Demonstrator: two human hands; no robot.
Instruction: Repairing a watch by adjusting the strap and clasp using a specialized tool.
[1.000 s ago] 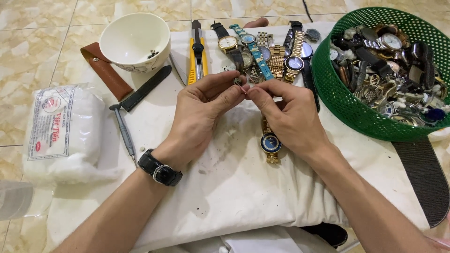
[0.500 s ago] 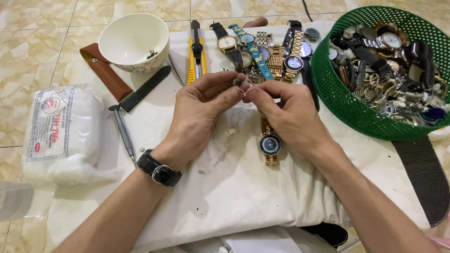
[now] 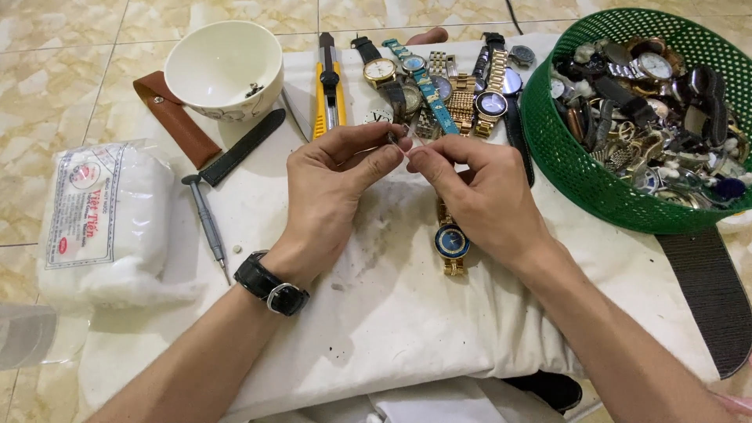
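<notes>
Above the white cloth (image 3: 392, 313), the left hand (image 3: 333, 188) and right hand (image 3: 478, 192) meet fingertip to fingertip, pinching a tiny metal part (image 3: 406, 141), too small to identify. A blue-dialled gold watch (image 3: 452, 243) lies just beneath; a screwdriver (image 3: 207, 223), utility knife (image 3: 329, 90) and green basket (image 3: 564, 157) of watches sit within reach.

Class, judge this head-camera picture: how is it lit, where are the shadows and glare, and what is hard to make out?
Head view: soft, even light; faint shadows under the hands on the white cloth; mild sheen on the floor tiles and watch faces; focus is sharp overall, but the tiny part pinched between the left hand and right hand is too small to identify.
</notes>
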